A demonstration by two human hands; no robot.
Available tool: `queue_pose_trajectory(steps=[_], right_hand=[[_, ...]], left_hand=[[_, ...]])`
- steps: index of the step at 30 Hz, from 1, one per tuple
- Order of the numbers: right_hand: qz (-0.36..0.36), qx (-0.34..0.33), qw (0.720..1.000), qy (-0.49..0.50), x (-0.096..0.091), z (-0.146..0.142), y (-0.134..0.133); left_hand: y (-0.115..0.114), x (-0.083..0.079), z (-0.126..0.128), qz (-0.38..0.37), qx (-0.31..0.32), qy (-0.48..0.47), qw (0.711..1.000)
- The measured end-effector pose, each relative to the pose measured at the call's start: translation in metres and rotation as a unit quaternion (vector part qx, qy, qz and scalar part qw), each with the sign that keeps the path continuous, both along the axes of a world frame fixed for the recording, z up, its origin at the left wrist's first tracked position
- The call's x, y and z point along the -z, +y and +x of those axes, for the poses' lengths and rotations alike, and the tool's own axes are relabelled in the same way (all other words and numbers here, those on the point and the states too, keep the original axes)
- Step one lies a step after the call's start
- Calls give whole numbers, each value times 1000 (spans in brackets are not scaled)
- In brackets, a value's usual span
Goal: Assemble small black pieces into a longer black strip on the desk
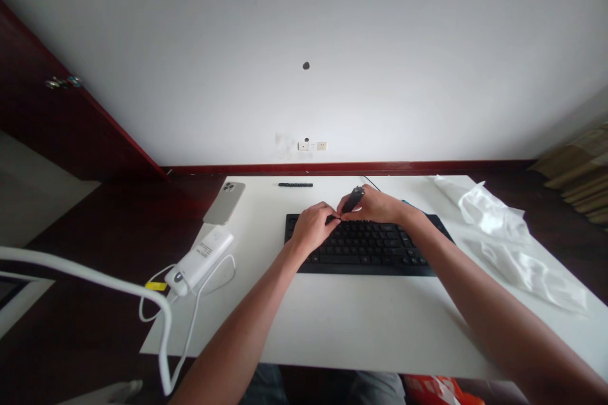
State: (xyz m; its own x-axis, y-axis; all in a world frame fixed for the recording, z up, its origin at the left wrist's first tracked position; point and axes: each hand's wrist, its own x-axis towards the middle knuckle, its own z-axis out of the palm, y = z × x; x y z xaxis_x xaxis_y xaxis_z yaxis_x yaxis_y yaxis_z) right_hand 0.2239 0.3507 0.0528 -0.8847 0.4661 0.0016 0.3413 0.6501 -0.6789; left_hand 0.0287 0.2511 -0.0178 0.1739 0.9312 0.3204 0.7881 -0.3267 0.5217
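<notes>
A black keyboard (365,243) lies on the white table, its top row partly covered by both hands. My right hand (377,204) is closed around the thick handle of a black-handled tool (353,199), which looks like a screwdriver. The handle leans up to the right, and its lower end meets the keyboard's top row, where fingers hide the tip. Close beside it, my left hand (313,228) has its fingertips pressed together at the top row. Whatever they pinch, if anything, is too small to see. Behind the keyboard, several small black keycaps (295,185) stand in a row.
On the left lie a phone (225,202) and a white power strip (202,259) with a looping white cable (164,323). Crumpled clear plastic wrap (489,212) spreads over the right side. The table (380,323) extends towards my lap; a wall stands beyond its far edge.
</notes>
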Motion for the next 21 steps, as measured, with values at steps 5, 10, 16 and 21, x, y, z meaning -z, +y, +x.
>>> queue_pose_trajectory(steps=[5,10,16,21], right_hand=[[5,12,1000,-6,4,-2,-1],[23,49,999,-7,4,-6,-5],[9,31,999,-5,3,-7,-6],[-64,58,996,21,13,-3,2]], left_hand=[[-1,0,0,-4,-8,-2,1000],[0,-1,1,-11,-21,4,1000],[-1,-4,2,-29,-39,5,999],[1,-2,1,-24,-24,-17,999]])
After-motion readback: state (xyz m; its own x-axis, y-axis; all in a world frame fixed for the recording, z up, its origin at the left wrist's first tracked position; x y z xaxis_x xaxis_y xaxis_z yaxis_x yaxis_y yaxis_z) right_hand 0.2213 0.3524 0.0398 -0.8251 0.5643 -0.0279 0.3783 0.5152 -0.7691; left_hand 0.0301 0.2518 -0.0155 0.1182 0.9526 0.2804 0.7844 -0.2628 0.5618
